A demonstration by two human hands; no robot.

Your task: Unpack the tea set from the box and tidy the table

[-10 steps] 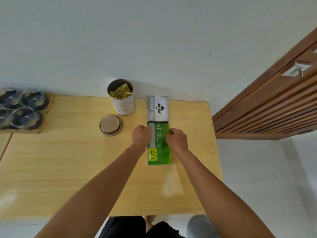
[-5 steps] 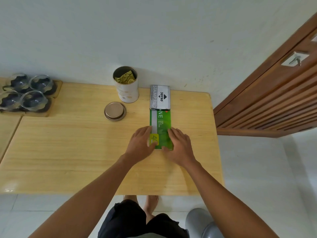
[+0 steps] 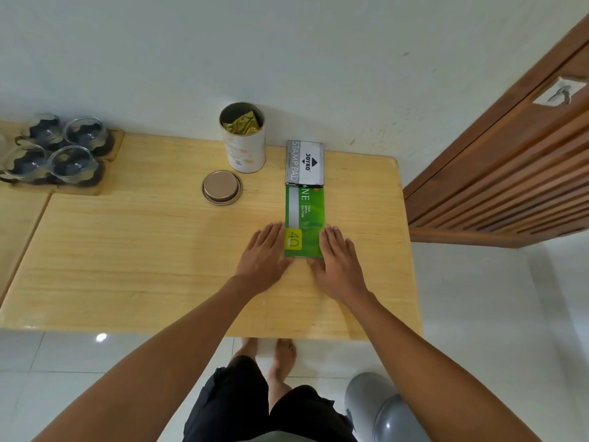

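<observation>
A flat green box [image 3: 306, 218] lies on the wooden table [image 3: 143, 256], its far end against a grey stamp pad tin [image 3: 305, 162] by the wall. My left hand [image 3: 264, 253] lies flat on the table against the box's left edge, fingers straight. My right hand [image 3: 339, 260] lies flat against its right edge and near corner, fingers straight. An open white tea canister [image 3: 243, 138] with a gold foil bag inside stands left of the tin. Its round gold lid [image 3: 222, 187] lies in front of it. Several glass cups [image 3: 54, 151] sit on wooden trays at far left.
A wall runs along the table's far edge. A slatted wooden door [image 3: 497, 173] stands to the right. A grey round object [image 3: 379, 406] sits on the tiled floor near my feet. A second table [image 3: 16, 218] adjoins on the left.
My hands went from curled on the middle of the green box to flat beside its near end. The view has pulled back from the table.
</observation>
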